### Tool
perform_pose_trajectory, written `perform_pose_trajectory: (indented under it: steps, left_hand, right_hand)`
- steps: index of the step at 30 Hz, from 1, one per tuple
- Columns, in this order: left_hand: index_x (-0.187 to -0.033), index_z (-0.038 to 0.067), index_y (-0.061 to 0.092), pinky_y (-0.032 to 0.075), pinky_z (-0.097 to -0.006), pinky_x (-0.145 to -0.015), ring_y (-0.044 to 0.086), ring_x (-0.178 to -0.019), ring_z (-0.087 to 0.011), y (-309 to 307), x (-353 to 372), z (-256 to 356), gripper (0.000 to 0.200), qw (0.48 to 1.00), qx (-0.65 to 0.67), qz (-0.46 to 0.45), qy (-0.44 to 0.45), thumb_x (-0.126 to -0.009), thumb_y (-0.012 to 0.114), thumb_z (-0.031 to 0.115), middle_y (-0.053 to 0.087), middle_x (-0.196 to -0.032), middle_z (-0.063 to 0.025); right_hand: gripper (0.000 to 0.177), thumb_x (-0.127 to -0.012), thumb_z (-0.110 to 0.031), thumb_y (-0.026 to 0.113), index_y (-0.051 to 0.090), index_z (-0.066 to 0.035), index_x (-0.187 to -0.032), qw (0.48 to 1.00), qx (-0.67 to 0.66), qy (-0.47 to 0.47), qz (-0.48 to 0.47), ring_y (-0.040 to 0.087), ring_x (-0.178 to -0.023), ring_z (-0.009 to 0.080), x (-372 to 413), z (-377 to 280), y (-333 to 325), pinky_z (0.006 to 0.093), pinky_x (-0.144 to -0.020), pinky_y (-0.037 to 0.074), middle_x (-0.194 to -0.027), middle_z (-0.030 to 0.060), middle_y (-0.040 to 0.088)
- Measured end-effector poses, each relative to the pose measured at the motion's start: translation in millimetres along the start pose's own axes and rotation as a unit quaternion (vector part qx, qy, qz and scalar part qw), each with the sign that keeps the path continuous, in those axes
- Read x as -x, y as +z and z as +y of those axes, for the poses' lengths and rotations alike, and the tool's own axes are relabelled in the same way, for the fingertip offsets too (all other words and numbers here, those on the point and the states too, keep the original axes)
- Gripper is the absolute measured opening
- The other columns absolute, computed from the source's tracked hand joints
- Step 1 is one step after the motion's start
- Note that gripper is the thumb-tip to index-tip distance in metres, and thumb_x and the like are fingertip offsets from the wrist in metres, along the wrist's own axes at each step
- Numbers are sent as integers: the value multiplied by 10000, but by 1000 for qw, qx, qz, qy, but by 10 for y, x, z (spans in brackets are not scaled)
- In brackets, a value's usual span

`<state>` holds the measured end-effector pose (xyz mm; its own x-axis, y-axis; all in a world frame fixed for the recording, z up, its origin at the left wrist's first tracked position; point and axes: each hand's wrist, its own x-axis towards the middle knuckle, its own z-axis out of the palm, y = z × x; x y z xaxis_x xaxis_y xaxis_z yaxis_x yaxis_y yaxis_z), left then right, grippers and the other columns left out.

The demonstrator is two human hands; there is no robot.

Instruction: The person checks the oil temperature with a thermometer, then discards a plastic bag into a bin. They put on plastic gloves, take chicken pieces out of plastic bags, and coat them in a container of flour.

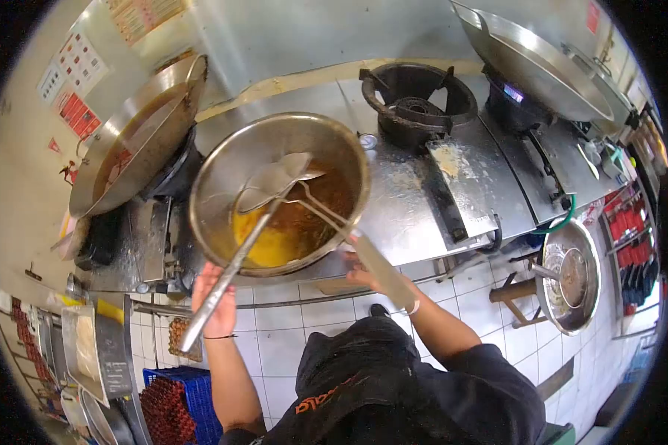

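A large steel bowl (215, 178) overlaps the front of the steel stove counter, with brown liquid (319, 204) and a bright yellow layer (263, 241) inside. My left hand (219, 308) grips the bowl at its near left rim, fingertips partly hidden beneath it. At the near right rim, my right hand (367, 271) holds the bowl too, partly covered by a flat beige handle. A ladle (234, 271) with a long metal handle rests across the bowl, its handle passing over my left hand. Beside it lies a second utensil with a wire-braced neck (319, 205) and that beige handle (386, 274).
On the left stands a wok (89, 174) of brown liquid on a burner. A bare burner (419, 104) sits right of the bowl, and another large wok (542, 63) beyond it. A metal basin (590, 259) rests on a wooden stool at right. A blue crate (200, 400) stands lower left.
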<state>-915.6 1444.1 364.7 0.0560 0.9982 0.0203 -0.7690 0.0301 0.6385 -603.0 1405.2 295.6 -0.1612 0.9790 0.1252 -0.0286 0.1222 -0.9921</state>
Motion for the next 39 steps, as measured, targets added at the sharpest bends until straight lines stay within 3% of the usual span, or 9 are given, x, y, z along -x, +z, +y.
perform_pose_trajectory:
  steps: [4, 8, 12, 13, 16, 20, 25, 34, 39]
  left_hand:
    - [-1099, 36, 481, 431, -284, -634, 532, -779, -154, -84, -37, 120, 394, 998, -21, 52, 18, -844, 411, 327, 572, -905, -77]
    - [-1160, 109, 428, 400, -257, -634, 490, -807, -126, -62, 75, 24, 411, 986, -56, 148, 50, -835, 405, 359, 526, -995, -31]
    - [-1121, 152, 463, 383, -226, -645, 459, -748, -91, 11, 579, -333, 339, 940, -87, 316, 96, -816, 475, 299, 518, -948, 16]
    - [-1134, 150, 452, 381, -219, -635, 455, -729, -91, -123, 802, -492, 361, 953, -66, 275, 107, -810, 494, 302, 516, -938, 18]
    - [-1123, 167, 453, 366, -222, -630, 460, -729, -89, -225, 1493, -905, 365, 917, -130, 366, 89, -806, 504, 339, 521, -892, 43]
    - [-1074, 164, 441, 325, -247, -599, 421, -680, -95, -212, 2267, -1359, 332, 858, -56, 506, 70, -798, 509, 337, 496, -841, 42]
    - [-1060, 169, 438, 320, -256, -599, 410, -667, -101, -269, 2761, -1719, 339, 840, -10, 542, 43, -787, 520, 351, 488, -793, 39]
    - [-1059, 129, 439, 352, -245, -601, 459, -690, -110, -437, 3009, -1868, 289, 930, -147, 325, -94, -822, 486, 287, 512, -820, 0]
    - [-1021, 129, 466, 352, -238, -461, 466, -576, -119, -1130, 3378, -2353, 282, 880, -239, 330, -245, -792, 503, 289, 528, -793, -15]
  right_hand:
    - [275, -717, -68, 485, 560, -5, -975, 963, 243, 38, 110, 595, -620, 229, -411, -96, -434, 319, -598, 460, -703, 121, 616]
    - [206, -708, -61, 490, 540, -16, -903, 858, 389, -73, 328, 538, -853, 342, -1265, 5, -1065, 389, -717, 430, -852, 188, 559]
    - [216, -765, -103, 433, 517, -56, -958, 797, 479, 52, 364, 522, -903, 325, -1948, 12, -1267, 411, -732, 422, -927, 158, 542]
    - [214, -781, -116, 418, 520, -68, -962, 788, 489, 87, 363, 525, -899, 321, -2065, 89, -1300, 410, -730, 425, -931, 149, 546]
    - [224, -811, -154, 376, 527, -95, -966, 828, 477, 143, 258, 529, -892, 308, -2180, 5, -1332, 402, -732, 424, -949, 134, 546]
    - [197, -769, -101, 457, 538, -94, -948, 855, 476, -72, 195, 537, -844, 315, -1954, 159, -1142, 402, -710, 425, -943, 139, 544]
    - [184, -721, -14, 496, 531, -52, -897, 888, 448, -75, 74, 519, -828, 341, -1233, -35, -1012, 402, -709, 422, -907, 156, 534]
    - [146, -743, -18, 537, 489, -8, -880, 923, 371, -66, -76, 540, -786, 265, 926, -811, -1186, 322, -684, 427, -855, 138, 517]
    - [151, -744, -56, 552, 528, -29, -890, 904, 408, -51, -119, 551, -758, 281, 1970, -1605, -1369, 334, -652, 436, -825, 123, 547]
